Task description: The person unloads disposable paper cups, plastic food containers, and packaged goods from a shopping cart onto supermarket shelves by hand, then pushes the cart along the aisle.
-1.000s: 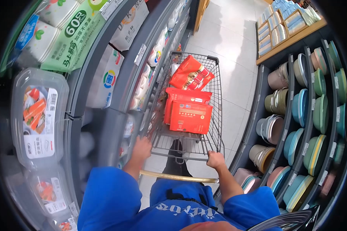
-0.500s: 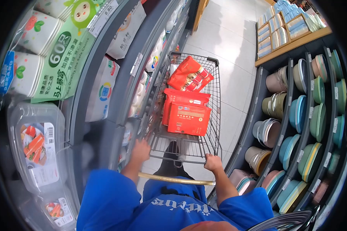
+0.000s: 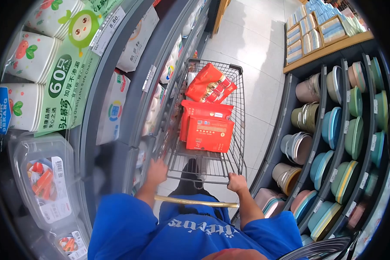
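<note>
A wire shopping cart (image 3: pixel 242 130) stands in front of my body. My right hand (image 3: pixel 237 182) is closed around its frame at the near right corner. At the near left corner, my left hand (image 3: pixel 156 171) is curled on the frame, its fingers partly hidden. Behind both hands, a gold-coloured bar (image 3: pixel 195 201) runs across in front of my blue shirt. Inside the cart lie red packages: one tilted red bag (image 3: pixel 211 84) at the far end, and a flat red pack (image 3: pixel 210 134) overlapping another nearer to me.
On the left, shelves hold packs of paper bowls (image 3: pixel 32 56) and clear plastic food boxes (image 3: pixel 47 182). Plastic basins (image 3: pixel 331 128) and buckets (image 3: pixel 297 147) fill the right shelves. Folded towels (image 3: pixel 310 32) sit on a wooden display. A tiled aisle floor (image 3: pixel 258 65) runs ahead.
The shelf goods on the left have shifted downward in view, and the cart sits slightly further left. Both hands keep their places on the cart, with the red packages unchanged inside.
</note>
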Demonstrator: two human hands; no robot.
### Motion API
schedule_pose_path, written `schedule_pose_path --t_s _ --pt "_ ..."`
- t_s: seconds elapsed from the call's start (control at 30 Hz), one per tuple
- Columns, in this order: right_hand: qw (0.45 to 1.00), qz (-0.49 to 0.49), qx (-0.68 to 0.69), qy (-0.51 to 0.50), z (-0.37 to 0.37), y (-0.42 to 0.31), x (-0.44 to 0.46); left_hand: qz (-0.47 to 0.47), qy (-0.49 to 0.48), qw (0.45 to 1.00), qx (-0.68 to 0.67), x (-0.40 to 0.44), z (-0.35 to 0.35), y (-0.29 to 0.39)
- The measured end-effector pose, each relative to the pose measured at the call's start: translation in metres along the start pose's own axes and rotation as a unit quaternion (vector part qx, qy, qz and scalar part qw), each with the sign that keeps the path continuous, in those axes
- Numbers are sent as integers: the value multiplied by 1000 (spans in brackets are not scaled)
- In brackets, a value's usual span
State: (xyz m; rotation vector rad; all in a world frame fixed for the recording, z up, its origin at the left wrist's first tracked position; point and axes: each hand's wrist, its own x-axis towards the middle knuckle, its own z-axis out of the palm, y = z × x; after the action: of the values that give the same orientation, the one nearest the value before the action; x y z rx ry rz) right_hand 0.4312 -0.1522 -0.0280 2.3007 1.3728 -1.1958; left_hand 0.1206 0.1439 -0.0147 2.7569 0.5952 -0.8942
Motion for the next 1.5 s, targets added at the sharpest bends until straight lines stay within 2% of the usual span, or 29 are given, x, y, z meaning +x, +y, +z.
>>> schedule_pose_path --t_s 0.27,0.57,0.67,0.97,1.5 --pt "1000 11 -8 -5 -6 8 12 9 31 999 -11 11 -5 -5" --pt "1000 6 -13 -5 -28 12 18 3 10 1000 -9 26 -16 -6" --pt "1000 3 -11 -3 -29 14 23 8 39 999 2 30 -18 -8" --pt "1000 1 -16 -5 -43 26 31 9 33 999 -27 42 -35 -7" --pt "1000 -4 -25 6 -55 43 39 11 60 998 0 59 -39 0"
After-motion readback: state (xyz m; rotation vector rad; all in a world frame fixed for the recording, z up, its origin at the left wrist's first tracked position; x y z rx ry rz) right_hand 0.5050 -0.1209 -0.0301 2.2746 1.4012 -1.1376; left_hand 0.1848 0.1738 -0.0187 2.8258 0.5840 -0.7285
